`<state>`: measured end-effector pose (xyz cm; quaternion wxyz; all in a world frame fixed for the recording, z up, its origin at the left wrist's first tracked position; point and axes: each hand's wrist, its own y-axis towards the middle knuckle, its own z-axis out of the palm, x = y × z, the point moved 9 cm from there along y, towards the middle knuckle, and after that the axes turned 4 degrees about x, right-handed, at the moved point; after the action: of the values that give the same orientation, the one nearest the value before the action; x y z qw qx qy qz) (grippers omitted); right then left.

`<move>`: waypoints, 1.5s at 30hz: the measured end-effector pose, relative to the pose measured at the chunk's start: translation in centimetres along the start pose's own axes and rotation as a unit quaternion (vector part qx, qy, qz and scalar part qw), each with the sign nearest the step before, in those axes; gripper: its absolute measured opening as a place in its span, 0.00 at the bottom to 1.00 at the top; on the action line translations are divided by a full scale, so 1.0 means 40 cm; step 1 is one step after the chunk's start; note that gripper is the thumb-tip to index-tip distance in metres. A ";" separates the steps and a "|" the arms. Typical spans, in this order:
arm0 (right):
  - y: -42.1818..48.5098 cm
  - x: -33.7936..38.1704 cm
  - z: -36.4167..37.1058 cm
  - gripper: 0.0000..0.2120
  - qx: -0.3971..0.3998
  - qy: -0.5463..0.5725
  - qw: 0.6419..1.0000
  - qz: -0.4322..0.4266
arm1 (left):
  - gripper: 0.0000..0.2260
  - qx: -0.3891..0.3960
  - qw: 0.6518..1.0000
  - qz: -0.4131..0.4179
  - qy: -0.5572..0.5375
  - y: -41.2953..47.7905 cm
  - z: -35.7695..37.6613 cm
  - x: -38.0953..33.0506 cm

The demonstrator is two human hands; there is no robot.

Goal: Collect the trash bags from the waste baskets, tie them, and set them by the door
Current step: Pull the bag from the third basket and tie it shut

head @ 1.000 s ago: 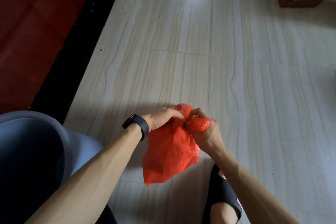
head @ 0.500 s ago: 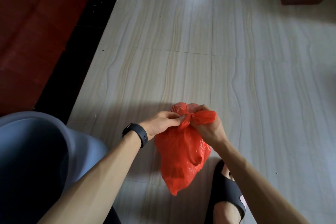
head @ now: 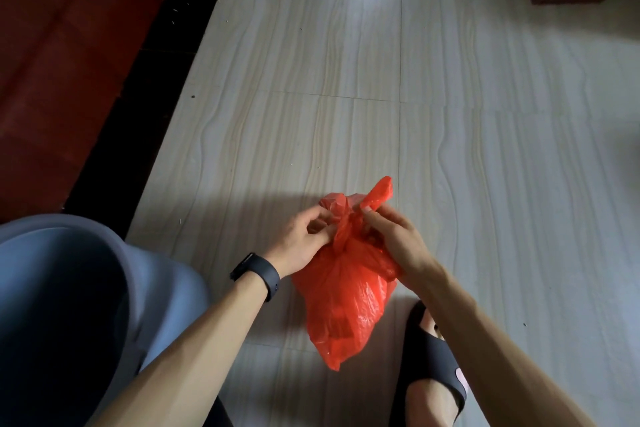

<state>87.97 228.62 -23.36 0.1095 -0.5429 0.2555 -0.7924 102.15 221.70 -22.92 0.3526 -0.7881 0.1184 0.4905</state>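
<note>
1. The left hand (head: pixel 301 243), wearing a black wristband (head: pixel 258 274), is pinching one twisted ear of the red trash bag (head: pixel 346 295) with curled fingers.
2. The right hand (head: pixel 394 239) is gripping the other ear, fingers curled round it.
3. The bag is hanging from both hands over the tiled floor (head: pixel 485 166), near the grey waste basket (head: pixel 69 288).

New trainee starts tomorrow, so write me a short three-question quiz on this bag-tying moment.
1. True or false: only the right hand grips the red bag.
2. Which wrist wears the black band? A) left B) right
3. Fill in: the blue-grey basket stands on the person's ____ side.
Key: 1 false, the left hand pinches the bag's gathered top too; 2 A; 3 left.
</note>
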 end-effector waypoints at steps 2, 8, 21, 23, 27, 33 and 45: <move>0.003 -0.011 0.002 0.09 -0.004 0.072 0.997 0.027 | 0.02 -0.040 0.996 0.055 0.052 -0.008 -0.012 -0.016; 0.018 -0.057 -0.002 0.10 -0.026 0.222 0.972 0.071 | 0.05 -0.095 0.917 0.175 0.344 -0.043 -0.013 -0.012; -0.009 -0.026 -0.049 0.12 -0.136 0.144 0.979 0.039 | 0.06 -0.113 0.808 0.196 0.544 -0.097 -0.074 -0.016; -0.014 -0.017 -0.045 0.12 -0.135 0.136 0.981 0.040 | 0.08 -0.109 0.806 0.185 0.551 -0.102 -0.078 -0.014; -0.022 -0.005 -0.006 0.13 -0.078 0.049 0.994 0.054 | 0.07 -0.093 0.848 0.100 0.513 -0.111 -0.119 0.017; -0.025 0.098 0.018 0.12 -0.040 -0.089 0.995 -0.007 | 0.26 -0.106 0.941 0.163 0.276 -0.105 -0.052 -0.057; -0.061 0.114 0.009 0.13 -0.096 -0.170 0.981 -0.006 | 0.15 -0.160 0.863 0.127 0.463 -0.016 0.126 0.000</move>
<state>86.79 228.55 -18.31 0.0937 -0.6792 0.3050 -0.6609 99.00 225.56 -24.00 0.0615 -0.9482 0.2869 0.1221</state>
